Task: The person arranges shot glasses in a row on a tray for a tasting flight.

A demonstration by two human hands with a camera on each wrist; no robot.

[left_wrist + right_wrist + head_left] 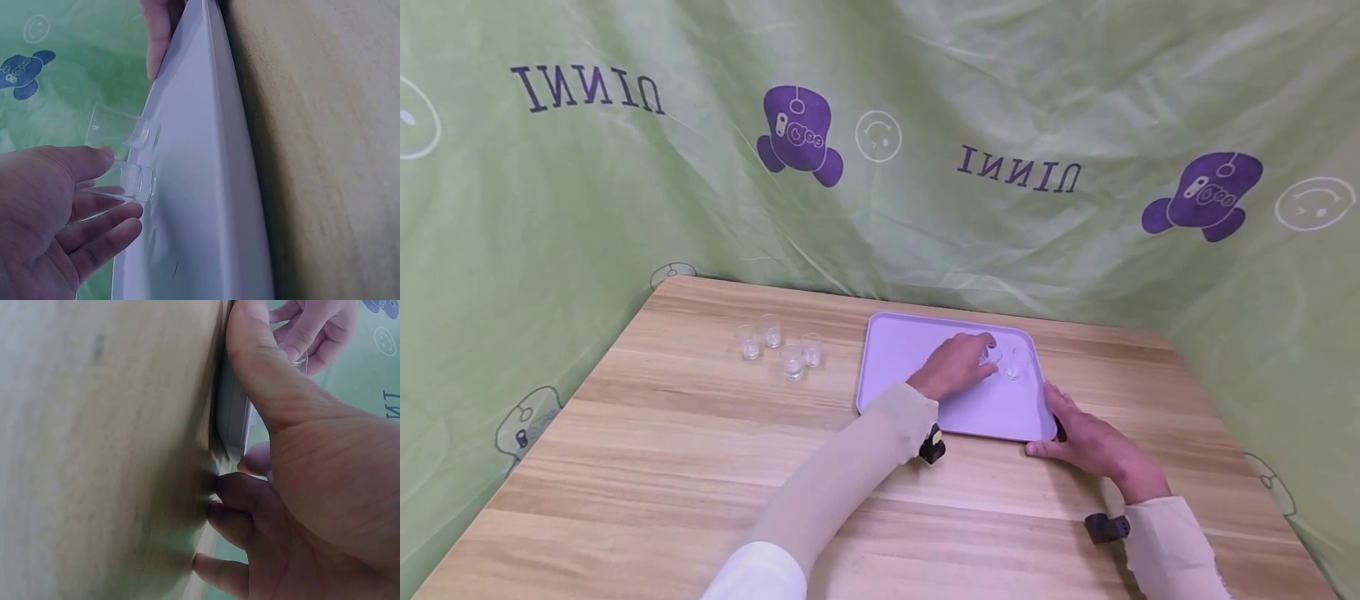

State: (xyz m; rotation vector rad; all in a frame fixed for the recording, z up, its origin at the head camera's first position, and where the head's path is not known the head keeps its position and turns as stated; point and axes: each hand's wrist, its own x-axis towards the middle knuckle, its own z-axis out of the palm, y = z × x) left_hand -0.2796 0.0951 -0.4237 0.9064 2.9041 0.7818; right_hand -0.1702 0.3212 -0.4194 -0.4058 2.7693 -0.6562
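Reaching over the tray, left hand (fingers round a glass)

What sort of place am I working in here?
Probably a staged recording booth rather than a home: printed green cloth hangs around a wood table, and a small camera is worn at the wrist.
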